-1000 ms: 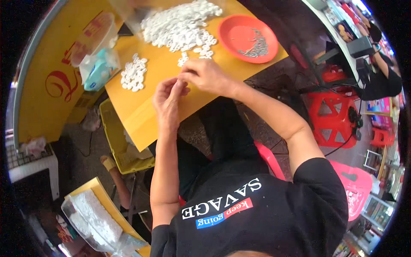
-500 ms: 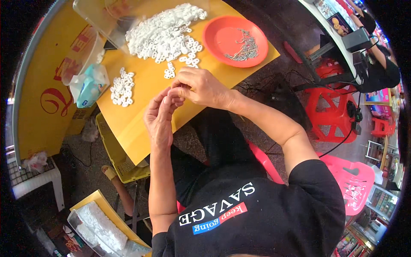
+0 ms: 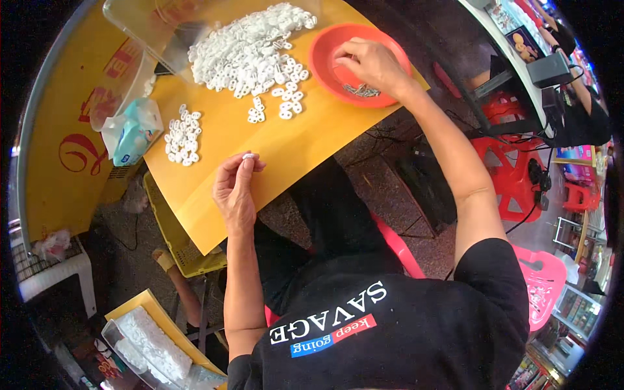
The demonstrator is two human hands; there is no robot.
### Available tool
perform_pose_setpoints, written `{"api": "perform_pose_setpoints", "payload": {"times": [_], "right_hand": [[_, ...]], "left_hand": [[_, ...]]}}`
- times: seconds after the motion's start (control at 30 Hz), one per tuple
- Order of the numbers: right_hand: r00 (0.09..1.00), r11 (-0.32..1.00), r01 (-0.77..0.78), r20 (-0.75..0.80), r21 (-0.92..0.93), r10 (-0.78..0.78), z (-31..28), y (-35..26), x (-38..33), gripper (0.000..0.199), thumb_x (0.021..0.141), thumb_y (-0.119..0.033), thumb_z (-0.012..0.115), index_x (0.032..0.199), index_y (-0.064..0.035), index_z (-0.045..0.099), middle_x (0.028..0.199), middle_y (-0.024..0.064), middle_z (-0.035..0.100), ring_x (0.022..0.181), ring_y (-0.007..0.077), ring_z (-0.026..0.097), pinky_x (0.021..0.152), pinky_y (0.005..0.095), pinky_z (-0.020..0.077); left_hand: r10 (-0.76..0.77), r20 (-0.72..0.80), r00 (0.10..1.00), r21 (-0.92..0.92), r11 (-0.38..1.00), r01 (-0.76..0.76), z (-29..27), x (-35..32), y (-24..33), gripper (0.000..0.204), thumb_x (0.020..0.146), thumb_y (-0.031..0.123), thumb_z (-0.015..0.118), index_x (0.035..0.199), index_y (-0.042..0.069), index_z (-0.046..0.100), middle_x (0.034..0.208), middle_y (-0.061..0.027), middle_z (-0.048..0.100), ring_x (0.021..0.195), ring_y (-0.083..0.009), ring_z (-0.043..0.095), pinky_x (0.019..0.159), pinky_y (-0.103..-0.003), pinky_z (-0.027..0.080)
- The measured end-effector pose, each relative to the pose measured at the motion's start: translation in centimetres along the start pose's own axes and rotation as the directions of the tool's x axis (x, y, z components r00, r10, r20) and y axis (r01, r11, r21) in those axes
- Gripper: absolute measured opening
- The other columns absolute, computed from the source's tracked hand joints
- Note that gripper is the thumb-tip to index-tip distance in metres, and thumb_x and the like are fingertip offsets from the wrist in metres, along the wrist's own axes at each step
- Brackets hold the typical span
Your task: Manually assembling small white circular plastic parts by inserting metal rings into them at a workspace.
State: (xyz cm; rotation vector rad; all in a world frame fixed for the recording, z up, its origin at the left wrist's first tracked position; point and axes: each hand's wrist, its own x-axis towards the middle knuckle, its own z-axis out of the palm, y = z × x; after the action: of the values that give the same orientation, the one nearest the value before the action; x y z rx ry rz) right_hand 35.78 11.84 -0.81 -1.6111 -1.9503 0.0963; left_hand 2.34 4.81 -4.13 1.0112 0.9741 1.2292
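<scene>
My left hand [image 3: 235, 188] pinches a small white plastic piece [image 3: 249, 156] over the near part of the yellow board [image 3: 214, 201]. My right hand [image 3: 372, 65] reaches into the red bowl [image 3: 325, 58], fingertips down among small grey metal parts [image 3: 361, 91]; whether it grips one cannot be told. A big heap of white plastic pieces [image 3: 244, 49] lies at the far side of the board. A smaller group of white pieces [image 3: 181, 135] lies to the left of my left hand.
A clear plastic container [image 3: 130, 71] and a blue-and-white tissue pack [image 3: 133, 133] sit at the board's left edge. A yellow crate [image 3: 182, 250] stands under the board. Red and pink plastic stools [image 3: 513, 175] are on the right. A tray of white pieces [image 3: 153, 344] lies lower left.
Both hands were together at the board's middle. Now my right hand has moved away up to the red bowl, while my left hand stays with the white piece.
</scene>
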Motion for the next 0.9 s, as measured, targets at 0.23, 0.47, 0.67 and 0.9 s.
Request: {"api": "perform_pose_setpoints", "payload": {"times": [0.23,0.47,0.67,0.9], "right_hand": [[0.983,0.957,0.144,0.15,-0.251,-0.109,1.0,-0.3,0.1,0.011,0.086,-0.019,0.063,0.09,-0.0089,0.065,0.086,0.0084,0.062,0.08,0.0299,0.063,0.067,0.04,0.0505],[0.976,0.953,0.21,0.1,-0.218,-0.192,1.2,-0.1,0.3,0.015,0.09,-0.014,0.052,0.096,-0.0029,0.06,0.098,0.016,0.062,0.088,0.0352,0.063,0.073,0.0451,0.0509],[0.996,0.931,-0.092,0.038,0.353,0.084,-0.5,-6.6,-0.2,0.019,0.094,-0.01,0.054,0.108,-0.0029,0.066,0.093,0.0066,0.065,0.07,0.0094,0.06,0.064,0.0215,0.0474],[0.937,0.481,-0.339,0.336,0.809,0.097,5.4,-15.8,-3.0,0.018,0.092,-0.01,0.061,0.103,0.0039,0.064,0.088,0.0063,0.067,0.072,0.0092,0.061,0.072,0.0243,0.0509]], "left_hand": [[-0.018,0.0,1.0,-0.117,0.993,0.018,-0.5,-0.2,0.0,0.014,0.091,0.004,0.062,0.102,-0.003,0.062,0.094,-0.0108,0.067,0.082,-0.0173,0.064,0.078,-0.029,0.052],[-0.039,0.011,0.999,-0.237,0.971,0.04,-0.6,0.3,0.3,0.013,0.093,0.007,0.058,0.101,-0.003,0.059,0.087,-0.007,0.063,0.08,-0.0147,0.059,0.077,-0.028,0.047],[-0.013,0.035,0.999,-0.303,0.953,0.024,-0.8,0.7,0.2,0.015,0.093,0.012,0.061,0.1,-0.001,0.06,0.087,-0.0069,0.064,0.077,-0.0131,0.06,0.073,-0.027,0.048],[0.004,0.038,0.999,-0.359,0.933,0.01,-1.3,0.8,-0.5,0.013,0.092,0.011,0.062,0.098,-0.001,0.059,0.085,-0.0055,0.063,0.075,-0.0115,0.059,0.071,-0.024,0.048]]}}
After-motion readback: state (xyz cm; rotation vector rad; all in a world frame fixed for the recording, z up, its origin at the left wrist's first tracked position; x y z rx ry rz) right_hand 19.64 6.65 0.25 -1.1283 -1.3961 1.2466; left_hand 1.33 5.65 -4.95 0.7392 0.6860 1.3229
